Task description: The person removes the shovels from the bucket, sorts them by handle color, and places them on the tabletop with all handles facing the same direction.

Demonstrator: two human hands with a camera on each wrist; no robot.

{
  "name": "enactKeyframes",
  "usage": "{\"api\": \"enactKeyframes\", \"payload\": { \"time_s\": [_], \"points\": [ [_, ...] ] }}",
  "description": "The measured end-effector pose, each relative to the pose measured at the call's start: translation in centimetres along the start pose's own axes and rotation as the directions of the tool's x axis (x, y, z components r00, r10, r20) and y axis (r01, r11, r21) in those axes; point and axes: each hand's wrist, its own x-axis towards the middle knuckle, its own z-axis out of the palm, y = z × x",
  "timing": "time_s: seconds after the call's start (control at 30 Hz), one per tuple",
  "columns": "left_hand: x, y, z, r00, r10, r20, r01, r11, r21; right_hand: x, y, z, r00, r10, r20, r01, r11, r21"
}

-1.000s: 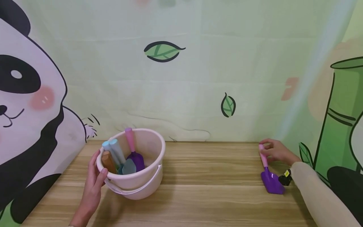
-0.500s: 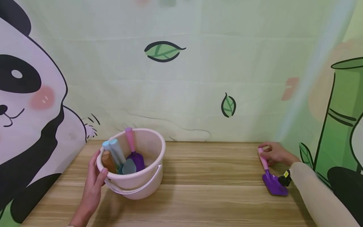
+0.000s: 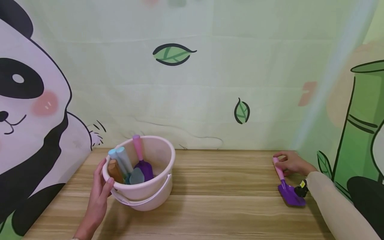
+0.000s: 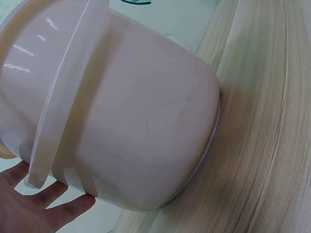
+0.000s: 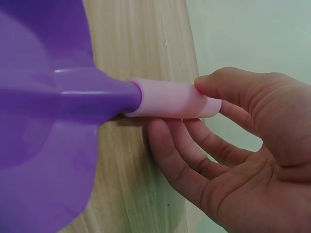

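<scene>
Fingers of left hand (image 3: 99, 192): curved round left side of pale pink bucket (image 3: 159, 154), half open to suit that curve, thumb at near part of rim. Left wrist view: fingertips against outer wall, near bail (image 4: 71, 87). Bail lowered on near side of bucket.

Inside bucket, left to right: brown object (image 3: 115, 171); two light blue handles (image 3: 125, 160), leaning side by side; grey-blue blade (image 3: 137, 177); pink-handled shovel (image 3: 138, 148), purple blade down, handle up by far wall.

Centre: wood-grain worktop (image 3: 222, 186), under bucket; behind it, pale green backdrop (image 3: 207, 83) with printed leaves.

Right: second shovel (image 3: 287, 192), well apart from bucket, over right part of worktop. Pink handle toward backdrop, purple blade toward near side. Blade contact with worktop: cannot tell. Handle pinched in fingers of right hand (image 3: 293, 163), thumb on one side and fingers on other, closed to handle thickness.

Farther right: black device (image 3: 300, 190) with yellow mark, overlapping blade in head view; cream sleeve (image 3: 333, 198); printed bamboo (image 3: 358, 143) on backdrop.
</scene>
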Motion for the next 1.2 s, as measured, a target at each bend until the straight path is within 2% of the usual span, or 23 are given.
{"api": "enactKeyframes", "payload": {
  "time_s": [0.63,0.87,1.03,1.2],
  "points": [
    [0.1,-0.2,-0.1,1.000,0.026,0.006,-0.026,1.000,-0.016,-0.3,-0.2,0.2,1.000,0.025,-0.008,-0.025,0.998,-0.061],
    [0.0,-0.5,-0.3,1.000,0.029,0.001,-0.029,1.000,0.001,-0.8,-1.4,-0.2,0.999,0.017,0.042,-0.014,0.998,-0.069],
    [0.0,-0.4,-0.1,0.999,0.045,-0.001,-0.045,0.999,-0.014,-1.1,-1.9,-0.8,0.997,0.007,0.073,-0.002,0.998,-0.069],
    [0.1,-0.4,-0.1,0.998,0.059,0.002,-0.059,0.998,-0.034,-1.2,-2.2,-1.4,0.995,0.011,0.095,-0.001,0.994,-0.111]
  ]
}}
